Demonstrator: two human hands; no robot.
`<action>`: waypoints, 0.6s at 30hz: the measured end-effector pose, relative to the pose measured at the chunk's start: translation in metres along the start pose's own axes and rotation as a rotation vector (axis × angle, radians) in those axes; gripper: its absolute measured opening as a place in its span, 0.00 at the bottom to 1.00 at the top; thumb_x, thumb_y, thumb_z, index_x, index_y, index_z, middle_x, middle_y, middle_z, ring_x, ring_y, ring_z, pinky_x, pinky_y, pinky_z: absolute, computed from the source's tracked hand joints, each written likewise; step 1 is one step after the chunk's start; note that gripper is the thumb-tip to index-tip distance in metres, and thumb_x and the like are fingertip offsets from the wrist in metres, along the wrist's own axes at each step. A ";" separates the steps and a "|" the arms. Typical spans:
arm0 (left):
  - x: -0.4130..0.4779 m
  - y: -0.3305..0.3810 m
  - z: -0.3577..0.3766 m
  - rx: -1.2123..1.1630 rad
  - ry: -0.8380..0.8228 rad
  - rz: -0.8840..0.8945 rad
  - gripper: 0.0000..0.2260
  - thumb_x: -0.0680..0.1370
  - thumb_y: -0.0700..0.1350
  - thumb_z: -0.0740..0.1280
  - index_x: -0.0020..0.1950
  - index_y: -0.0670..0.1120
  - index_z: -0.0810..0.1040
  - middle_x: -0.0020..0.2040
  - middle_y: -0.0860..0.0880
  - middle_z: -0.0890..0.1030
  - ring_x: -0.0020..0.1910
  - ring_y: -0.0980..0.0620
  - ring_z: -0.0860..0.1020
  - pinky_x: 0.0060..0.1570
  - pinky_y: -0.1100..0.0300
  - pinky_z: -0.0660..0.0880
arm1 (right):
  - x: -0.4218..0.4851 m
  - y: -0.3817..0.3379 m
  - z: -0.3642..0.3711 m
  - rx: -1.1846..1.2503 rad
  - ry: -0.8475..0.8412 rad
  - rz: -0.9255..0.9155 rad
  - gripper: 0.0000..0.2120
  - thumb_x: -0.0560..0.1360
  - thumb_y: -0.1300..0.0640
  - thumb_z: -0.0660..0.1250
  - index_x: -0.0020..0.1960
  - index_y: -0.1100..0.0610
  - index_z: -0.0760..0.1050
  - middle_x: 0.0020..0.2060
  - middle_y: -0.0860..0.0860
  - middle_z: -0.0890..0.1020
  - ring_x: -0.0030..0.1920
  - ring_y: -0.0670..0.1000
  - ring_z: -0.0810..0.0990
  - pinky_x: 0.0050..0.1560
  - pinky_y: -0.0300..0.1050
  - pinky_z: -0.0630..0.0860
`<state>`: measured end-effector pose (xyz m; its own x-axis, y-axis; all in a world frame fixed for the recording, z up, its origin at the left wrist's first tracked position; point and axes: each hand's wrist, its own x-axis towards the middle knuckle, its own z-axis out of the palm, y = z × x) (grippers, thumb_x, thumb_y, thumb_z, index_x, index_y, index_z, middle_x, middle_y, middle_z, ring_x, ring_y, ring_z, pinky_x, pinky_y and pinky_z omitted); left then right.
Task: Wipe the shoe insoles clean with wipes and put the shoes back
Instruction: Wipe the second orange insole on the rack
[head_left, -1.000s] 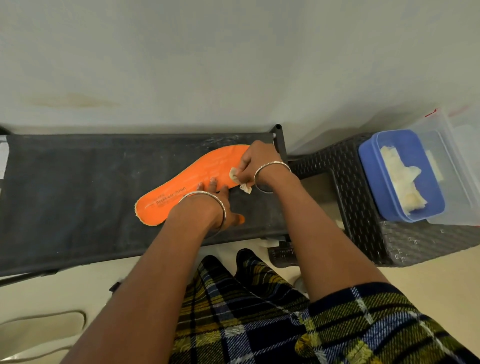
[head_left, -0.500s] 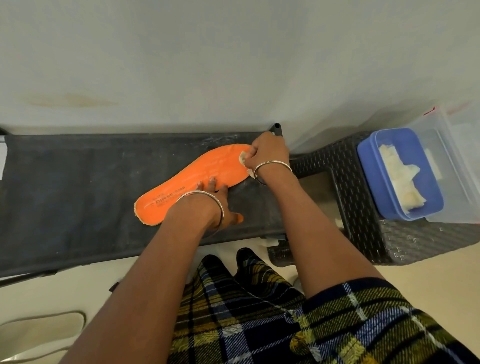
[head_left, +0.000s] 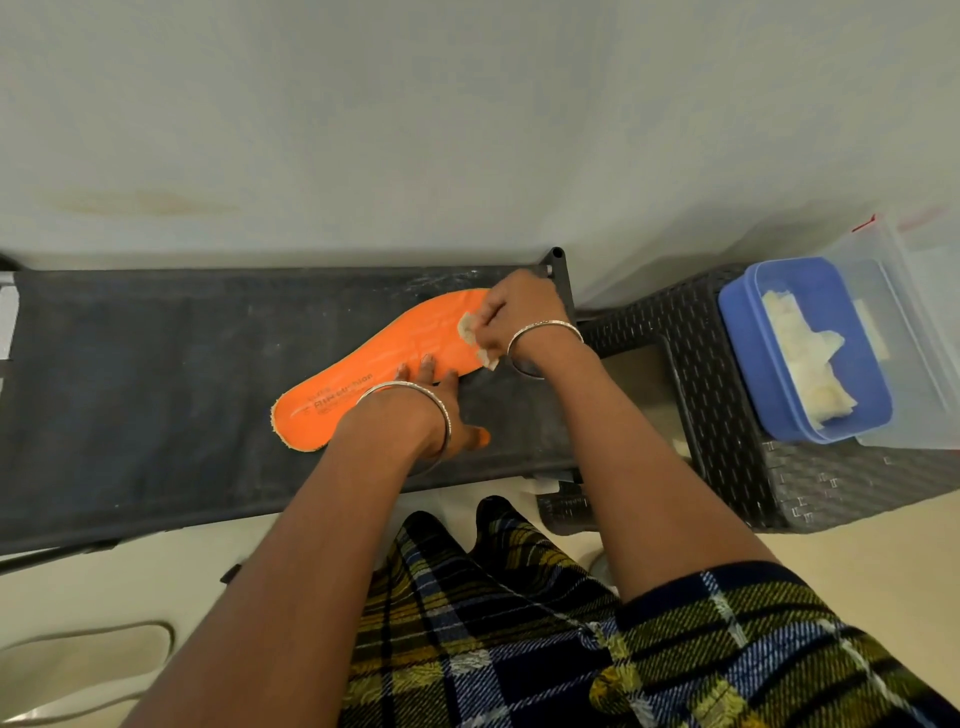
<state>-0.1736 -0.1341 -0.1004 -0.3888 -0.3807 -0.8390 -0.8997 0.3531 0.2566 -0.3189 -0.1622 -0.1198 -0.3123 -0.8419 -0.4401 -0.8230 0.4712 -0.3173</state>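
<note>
Orange insole lay flat, printed side up, on the dark fabric shelf, its toe end toward the right. The left hand pinned it near the middle with straight fingers and gripped nothing. The right hand had its fingers curled round a small wipe at the toe end; how much of the wipe met the surface was mostly hidden. Doing this well probably called for firm pinning, long strokes toward the heel, and a fresh wipe from the blue tub once this one greyed.
</note>
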 end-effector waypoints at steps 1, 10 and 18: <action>0.000 0.001 0.000 -0.002 0.001 -0.002 0.39 0.79 0.62 0.59 0.79 0.51 0.38 0.79 0.47 0.35 0.77 0.40 0.38 0.75 0.41 0.47 | -0.003 -0.002 0.001 0.014 -0.083 -0.017 0.02 0.68 0.61 0.75 0.41 0.55 0.86 0.40 0.51 0.86 0.42 0.51 0.85 0.51 0.48 0.82; -0.002 0.000 -0.001 0.000 -0.005 0.000 0.39 0.80 0.61 0.59 0.79 0.50 0.38 0.79 0.47 0.35 0.77 0.40 0.38 0.74 0.42 0.46 | -0.002 -0.002 -0.004 0.003 0.021 0.023 0.03 0.70 0.60 0.74 0.42 0.55 0.86 0.43 0.51 0.86 0.47 0.52 0.84 0.54 0.48 0.81; -0.003 0.000 -0.001 0.001 -0.002 0.000 0.39 0.80 0.61 0.59 0.79 0.50 0.38 0.79 0.47 0.35 0.77 0.41 0.38 0.74 0.41 0.46 | 0.003 -0.001 0.000 -0.030 0.192 0.051 0.06 0.73 0.55 0.72 0.47 0.57 0.84 0.45 0.53 0.86 0.52 0.55 0.83 0.55 0.49 0.80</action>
<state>-0.1725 -0.1345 -0.0976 -0.3884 -0.3789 -0.8400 -0.8995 0.3539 0.2562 -0.3191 -0.1650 -0.1204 -0.4367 -0.8531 -0.2855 -0.8166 0.5091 -0.2721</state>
